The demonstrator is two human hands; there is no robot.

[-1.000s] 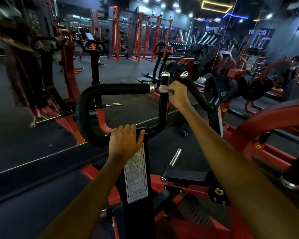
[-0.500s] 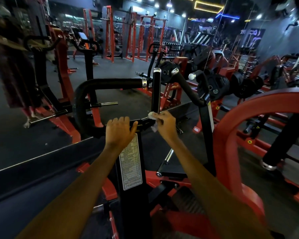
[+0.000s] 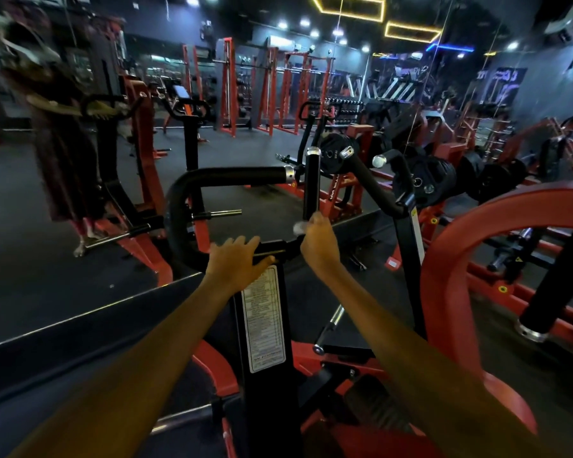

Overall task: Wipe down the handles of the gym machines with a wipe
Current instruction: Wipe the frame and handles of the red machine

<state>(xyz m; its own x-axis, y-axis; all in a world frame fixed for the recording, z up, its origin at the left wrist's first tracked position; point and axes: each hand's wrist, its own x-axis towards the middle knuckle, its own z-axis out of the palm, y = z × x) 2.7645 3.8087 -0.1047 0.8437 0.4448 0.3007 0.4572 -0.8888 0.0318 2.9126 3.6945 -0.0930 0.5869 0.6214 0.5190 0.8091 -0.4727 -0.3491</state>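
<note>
A black upright handle [image 3: 312, 183] with a chrome cap rises from the machine's crossbar in the middle of the view. My right hand [image 3: 319, 243] grips the base of that handle, with a white wipe [image 3: 299, 227] pressed against the bar under its fingers. My left hand [image 3: 235, 264] rests on the black crossbar just left of the upright post, fingers spread over the top. A curved black handle [image 3: 232, 176] loops up and to the left of my hands. Another angled black handle [image 3: 366, 180] stands to the right.
The black post carries a white label [image 3: 264, 320]. A red curved frame [image 3: 483, 233] arcs at the right, with weight plates [image 3: 434, 183] behind it. Red racks [image 3: 278, 90] line the back. A person [image 3: 63, 153] stands at the left by another machine.
My right hand slid with the wipe from the top of the upright handle down to its base, then edged slightly up. My left hand stayed on the crossbar.
</note>
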